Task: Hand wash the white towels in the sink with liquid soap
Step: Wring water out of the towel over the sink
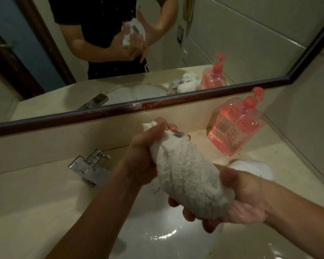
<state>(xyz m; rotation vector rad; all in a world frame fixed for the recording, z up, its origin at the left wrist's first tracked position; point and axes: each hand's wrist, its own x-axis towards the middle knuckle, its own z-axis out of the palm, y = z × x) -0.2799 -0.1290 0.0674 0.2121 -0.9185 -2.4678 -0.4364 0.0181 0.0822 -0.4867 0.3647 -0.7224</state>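
Note:
A wet white towel [189,172] is rolled into a thick twist and held in the air above the white sink [157,238]. My left hand [144,152] is shut on its far, upper end. My right hand [245,200] is shut on its near, lower end, fingers wrapped underneath. A small grey tag shows near the towel's top. Another white towel [254,168] lies on the counter behind my right wrist, partly hidden. The pink liquid soap bottle [236,126] with a pump stands at the counter's back right.
A chrome faucet [91,168] stands left of the basin, no water running from it. A dark-framed mirror [157,107] spans the wall behind and reflects the person, the towels and the bottle. The beige counter [36,202] surrounds the sink. Tiled wall on the right.

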